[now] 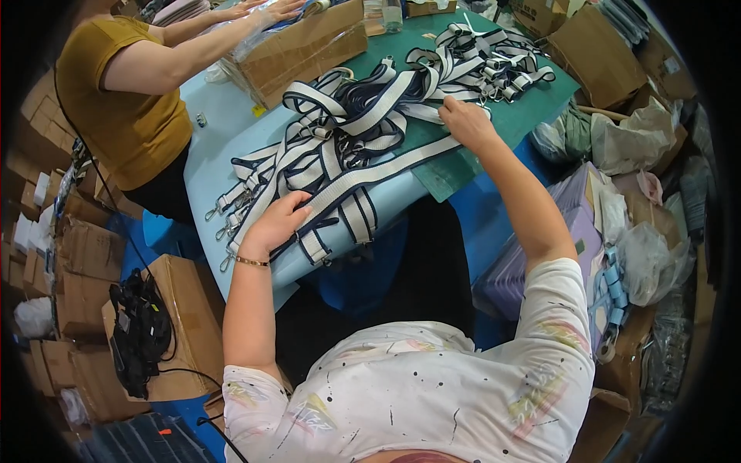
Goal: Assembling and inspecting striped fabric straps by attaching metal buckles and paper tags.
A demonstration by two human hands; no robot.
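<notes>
Navy-edged white webbing straps (340,147) lie in a tangled heap across the table, several with metal snap hooks (225,231) at the near left edge. My left hand (276,222) is at the near edge of the heap, thumb and fingers closed over a strap. From there one flat strap (386,170) runs up and right, stretched fairly straight, to below my right hand (468,123). The fingertips of my right hand are closed on strap webbing at the heap's right side; the exact grip is partly hidden by the hand.
A person in a mustard top (131,85) works at the table's far left, hands over an open cardboard box (301,58). The table has a light-blue part (204,162) and a green mat (540,116). Cartons (185,309), a purple bundle (540,247) and plastic bags (648,255) crowd both sides.
</notes>
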